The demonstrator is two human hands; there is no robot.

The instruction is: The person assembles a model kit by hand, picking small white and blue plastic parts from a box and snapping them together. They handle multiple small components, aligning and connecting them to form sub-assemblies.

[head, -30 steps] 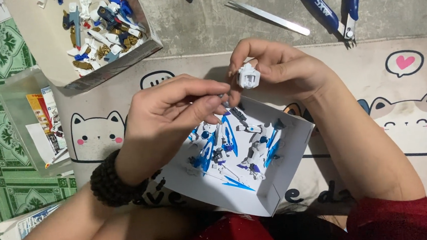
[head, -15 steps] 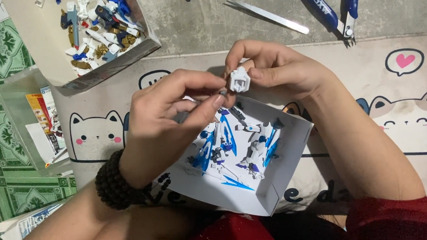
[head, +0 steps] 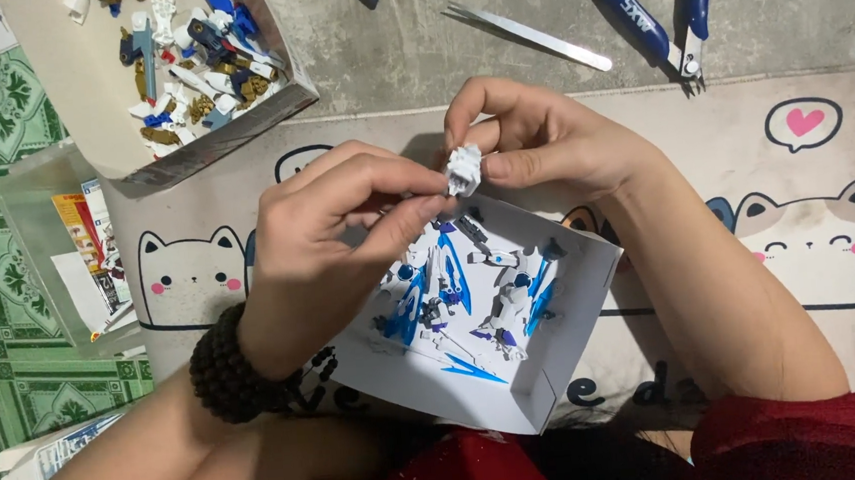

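A small white plastic model part is pinched between the fingertips of both hands, just above a white cardboard tray. My right hand grips it from the right with thumb and fingers. From the left, my left hand presses thumb and forefinger against the same part; a dark bead bracelet circles that wrist. The tray below holds blue and white model pieces, partly hidden by my left hand.
An open box of several loose white, blue and gold parts lies at top left. Metal tweezers and blue-handled nippers rest on the grey floor. A cat-print mat lies underneath; a clear container with leaflets sits at left.
Both hands have drawn slightly closer together around the white part and shifted a little left and down; the part stays held between them.
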